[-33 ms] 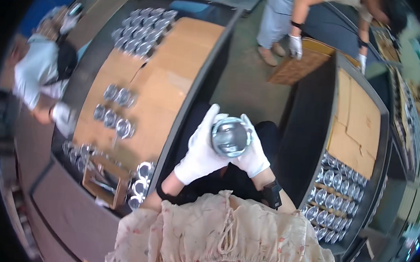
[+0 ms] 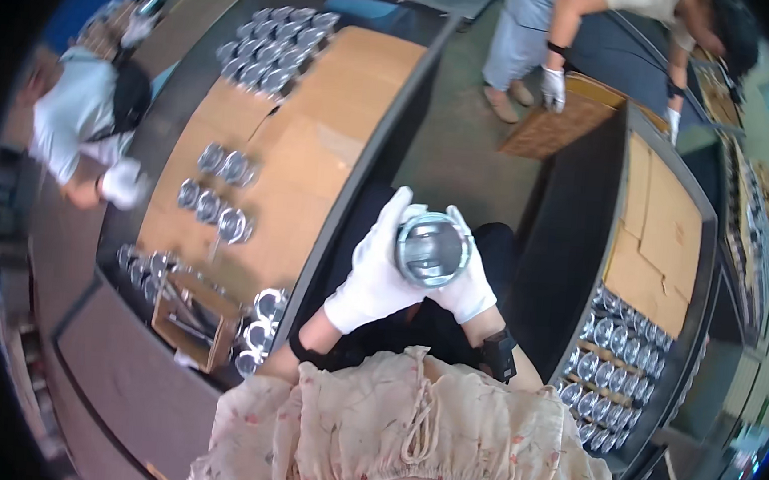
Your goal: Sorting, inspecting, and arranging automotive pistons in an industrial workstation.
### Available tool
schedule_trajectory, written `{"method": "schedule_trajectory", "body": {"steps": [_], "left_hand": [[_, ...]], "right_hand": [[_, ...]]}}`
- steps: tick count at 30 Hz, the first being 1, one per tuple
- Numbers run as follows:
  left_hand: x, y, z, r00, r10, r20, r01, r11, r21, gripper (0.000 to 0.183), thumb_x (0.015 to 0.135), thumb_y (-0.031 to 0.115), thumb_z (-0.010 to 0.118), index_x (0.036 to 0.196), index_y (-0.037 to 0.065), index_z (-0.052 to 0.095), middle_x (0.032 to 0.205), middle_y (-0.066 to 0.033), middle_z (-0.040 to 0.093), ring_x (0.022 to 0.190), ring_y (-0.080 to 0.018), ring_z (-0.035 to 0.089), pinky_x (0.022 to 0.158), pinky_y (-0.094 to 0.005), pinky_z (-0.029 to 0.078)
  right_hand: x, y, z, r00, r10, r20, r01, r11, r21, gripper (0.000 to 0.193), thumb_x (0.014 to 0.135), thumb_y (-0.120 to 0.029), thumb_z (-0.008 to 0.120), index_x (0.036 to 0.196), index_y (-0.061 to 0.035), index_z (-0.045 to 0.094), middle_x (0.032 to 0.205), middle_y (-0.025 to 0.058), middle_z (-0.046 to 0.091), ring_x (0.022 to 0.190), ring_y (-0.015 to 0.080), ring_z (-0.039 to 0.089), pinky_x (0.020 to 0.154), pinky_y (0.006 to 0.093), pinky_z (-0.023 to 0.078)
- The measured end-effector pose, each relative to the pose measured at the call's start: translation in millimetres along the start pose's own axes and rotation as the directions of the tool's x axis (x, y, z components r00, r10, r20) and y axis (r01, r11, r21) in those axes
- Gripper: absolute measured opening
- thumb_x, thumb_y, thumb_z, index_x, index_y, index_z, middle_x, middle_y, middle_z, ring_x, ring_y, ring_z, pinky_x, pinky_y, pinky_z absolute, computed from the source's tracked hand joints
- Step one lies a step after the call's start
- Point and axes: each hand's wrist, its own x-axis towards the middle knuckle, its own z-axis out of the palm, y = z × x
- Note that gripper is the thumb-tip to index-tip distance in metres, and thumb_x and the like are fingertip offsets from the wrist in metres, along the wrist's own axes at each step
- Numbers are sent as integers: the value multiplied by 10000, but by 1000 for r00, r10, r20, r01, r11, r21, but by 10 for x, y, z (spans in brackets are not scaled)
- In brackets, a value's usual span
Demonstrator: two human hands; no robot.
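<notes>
A shiny metal piston [image 2: 433,250] is held up in front of my body between both white-gloved hands. My left hand [image 2: 375,266] wraps its left side, with the thumb along the upper rim. Around the right side and underneath curls my right hand [image 2: 471,277]. The piston's round end is turned up toward me, and some of my fingers are hidden behind it. More pistons [image 2: 234,225] stand in two short rows on brown cardboard [image 2: 338,139] to my left.
A dark-rimmed table on the left also carries a block of pistons [image 2: 277,50] and a small cardboard box [image 2: 196,320] with long tools inside. On the right, pistons [image 2: 607,367] fill a cardboard-lined bin. One co-worker stands left; another grips a cardboard panel [image 2: 562,128] ahead.
The piston has turned slightly in my hands and shifted a little right. The left co-worker's gloved hand has moved up. The tables have shifted slightly in view.
</notes>
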Motion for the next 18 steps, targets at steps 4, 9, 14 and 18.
{"method": "schedule_trajectory", "body": {"steps": [4, 9, 14, 18], "left_hand": [[-54, -124, -179, 991, 130, 13, -130, 972, 194, 1098, 611, 122, 897, 1490, -33, 258, 1240, -160, 630, 1154, -323, 622, 978, -399, 502], [-153, -303, -263, 989, 149, -18, -146, 980, 135, 1081, 621, 141, 911, 1482, -26, 278, 1335, -195, 565, 1196, -347, 597, 1009, -395, 491], [-189, -329, -269, 995, 95, -39, -91, 991, 101, 1010, 653, 157, 902, 1460, -20, 322, 1430, -198, 483, 1221, -339, 581, 992, -395, 504], [-44, -76, -244, 989, 145, 3, -140, 956, 259, 1011, 561, 248, 936, 1390, -37, 431, 1251, -178, 604, 1196, -347, 580, 1073, -473, 414]], "right_hand": [[223, 92, 97, 998, 49, 47, -53, 995, 87, 510, 1030, -462, 455, 1336, -69, 560, 1222, 90, 650, 1097, 242, 624, 963, 420, 503], [110, 112, 239, 990, -101, 98, 129, 932, -338, 522, 1053, -358, 458, 1479, -64, 390, 1388, 106, 540, 1246, 225, 546, 1049, 412, 451], [88, 120, 331, 993, -106, 53, 118, 889, -443, 527, 1056, -378, 439, 1479, -66, 396, 1425, 116, 520, 1286, 231, 522, 1072, 412, 433], [178, 234, -50, 964, -255, 78, 246, 737, -630, 378, 1036, -347, 482, 1276, -80, 602, 1216, 73, 657, 1103, 187, 621, 989, 358, 493]]}}
